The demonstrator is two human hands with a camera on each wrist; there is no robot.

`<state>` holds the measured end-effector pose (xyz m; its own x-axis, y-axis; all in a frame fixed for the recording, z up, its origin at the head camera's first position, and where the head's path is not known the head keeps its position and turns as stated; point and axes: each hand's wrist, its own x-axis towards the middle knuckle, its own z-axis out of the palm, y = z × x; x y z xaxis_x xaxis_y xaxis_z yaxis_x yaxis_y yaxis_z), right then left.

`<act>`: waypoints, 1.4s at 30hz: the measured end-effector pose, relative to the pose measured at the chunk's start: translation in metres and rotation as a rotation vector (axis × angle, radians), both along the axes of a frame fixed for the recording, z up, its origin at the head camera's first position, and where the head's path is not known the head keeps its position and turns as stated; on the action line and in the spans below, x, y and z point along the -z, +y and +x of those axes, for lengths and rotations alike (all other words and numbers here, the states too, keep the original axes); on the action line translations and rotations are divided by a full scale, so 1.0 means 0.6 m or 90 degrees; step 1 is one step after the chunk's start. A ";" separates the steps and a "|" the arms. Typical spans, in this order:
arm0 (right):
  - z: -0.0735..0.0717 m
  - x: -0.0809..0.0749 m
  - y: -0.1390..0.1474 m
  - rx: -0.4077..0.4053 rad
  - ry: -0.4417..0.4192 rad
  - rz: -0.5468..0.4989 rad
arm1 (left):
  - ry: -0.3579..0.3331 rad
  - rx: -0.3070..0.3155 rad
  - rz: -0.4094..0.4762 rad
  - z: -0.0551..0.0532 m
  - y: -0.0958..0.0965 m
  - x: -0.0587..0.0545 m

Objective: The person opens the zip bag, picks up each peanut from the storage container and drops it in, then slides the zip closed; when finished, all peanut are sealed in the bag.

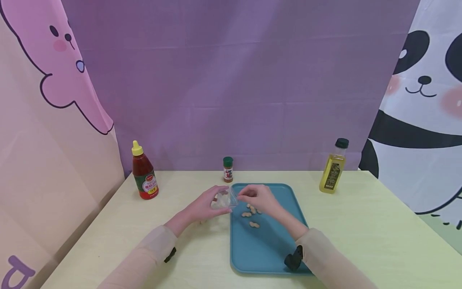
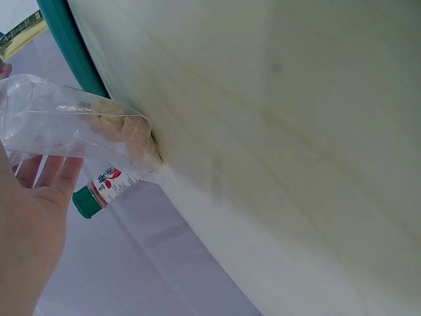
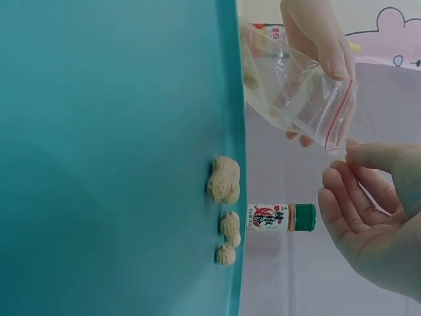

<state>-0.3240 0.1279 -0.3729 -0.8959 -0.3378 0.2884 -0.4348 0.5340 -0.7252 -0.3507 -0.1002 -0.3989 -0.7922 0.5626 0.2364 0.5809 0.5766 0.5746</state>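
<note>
A clear zip-lock bag with a red seal line hangs tilted over the tray's left edge. My left hand holds it near the mouth, thumb on one side and fingers on the other. Peanuts bulge in the bag's bottom in the left wrist view. Thumb and forefinger of my right hand pinch the corner of the bag's mouth; its other fingers curl loosely. Several loose peanuts lie on the blue tray, below and in front of the right hand.
A red sauce bottle with a yellow cap stands at the table's left. Behind the tray is a small green-capped spice jar. An oil bottle stands at the back right. A purple cloth hangs behind the table.
</note>
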 end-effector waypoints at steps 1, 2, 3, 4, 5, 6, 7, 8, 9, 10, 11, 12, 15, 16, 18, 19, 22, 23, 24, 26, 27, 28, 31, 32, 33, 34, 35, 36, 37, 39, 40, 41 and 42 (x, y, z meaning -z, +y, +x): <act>0.000 -0.001 0.001 -0.002 0.002 0.002 | 0.001 0.001 0.000 0.000 0.000 0.000; -0.001 -0.001 0.003 -0.006 0.006 0.003 | 0.001 0.002 -0.001 0.000 0.000 0.000; -0.003 -0.001 0.006 -0.012 0.008 0.003 | 0.002 0.003 -0.001 0.000 0.000 -0.001; -0.005 -0.001 0.008 -0.018 0.008 0.001 | 0.003 0.003 0.000 0.001 0.000 -0.001; -0.007 -0.001 0.012 -0.024 0.008 0.000 | 0.003 0.004 0.000 0.001 0.000 -0.001; -0.010 -0.001 0.016 -0.029 0.007 -0.002 | 0.003 0.004 0.000 0.001 0.000 -0.001; -0.012 0.000 0.019 -0.034 0.004 -0.004 | 0.003 0.004 0.000 0.001 0.000 -0.001; -0.016 0.002 0.024 -0.038 0.004 -0.006 | 0.002 0.004 0.000 0.001 0.000 -0.001; -0.018 0.003 0.029 -0.040 0.002 -0.008 | 0.002 0.004 0.000 0.001 0.000 -0.001; -0.021 0.005 0.034 -0.040 0.001 -0.008 | 0.001 0.004 0.000 0.001 -0.001 -0.001; -0.023 0.007 0.039 -0.038 0.002 -0.007 | -0.001 0.005 0.000 0.001 -0.001 -0.001; -0.025 0.009 0.044 -0.035 0.002 -0.008 | -0.002 0.004 0.000 0.002 0.000 -0.002; -0.029 0.017 0.058 -0.018 0.003 -0.003 | -0.004 0.002 -0.001 0.002 0.000 -0.002; -0.030 0.020 0.063 -0.013 0.007 0.003 | -0.004 0.001 -0.002 0.002 0.000 -0.002; -0.032 0.025 0.070 -0.002 0.007 0.011 | -0.005 -0.001 -0.003 0.002 0.000 -0.002; -0.033 0.028 0.073 0.002 0.007 0.018 | -0.005 -0.001 -0.004 0.001 0.000 -0.001; -0.036 0.034 0.080 0.012 0.001 0.035 | -0.005 0.001 -0.005 0.001 -0.001 0.000; -0.037 0.035 0.081 0.018 -0.006 0.041 | -0.005 0.001 -0.004 0.000 -0.001 0.000; -0.038 0.036 0.082 0.023 -0.010 0.048 | -0.005 0.002 -0.004 0.000 -0.001 0.000; -0.038 0.036 0.083 0.026 -0.015 0.068 | -0.006 0.001 -0.002 0.000 -0.001 0.001; -0.038 0.036 0.084 0.025 -0.016 0.080 | -0.007 0.000 -0.002 0.000 -0.001 0.001; -0.038 0.035 0.085 0.028 -0.023 0.089 | -0.008 -0.001 -0.002 0.000 -0.001 0.001; -0.036 0.034 0.086 0.029 -0.045 0.115 | -0.008 -0.004 -0.002 0.001 -0.001 0.001; -0.035 0.034 0.087 0.027 -0.052 0.124 | -0.008 -0.004 -0.002 0.001 -0.001 0.001; -0.035 0.034 0.088 0.028 -0.063 0.127 | -0.007 -0.004 -0.003 0.001 0.000 0.001; -0.035 0.035 0.088 0.028 -0.070 0.134 | -0.007 -0.005 -0.003 0.001 0.000 0.001; -0.035 0.035 0.089 0.026 -0.075 0.139 | -0.006 -0.005 -0.003 0.001 0.000 0.001; -0.035 0.036 0.090 0.022 -0.079 0.146 | -0.006 -0.005 -0.003 0.001 0.000 0.001; -0.035 0.037 0.091 0.021 -0.085 0.151 | -0.006 -0.004 -0.002 0.001 0.000 0.001; -0.035 0.038 0.091 0.019 -0.094 0.159 | -0.007 -0.005 -0.003 0.001 0.000 0.002; -0.036 0.038 0.091 0.016 -0.093 0.166 | -0.007 -0.005 -0.002 0.001 0.000 0.002; -0.036 0.039 0.091 0.015 -0.096 0.170 | -0.007 -0.005 -0.003 0.000 0.000 0.002; -0.036 0.039 0.091 0.014 -0.096 0.174 | -0.007 -0.006 -0.004 0.000 0.000 0.002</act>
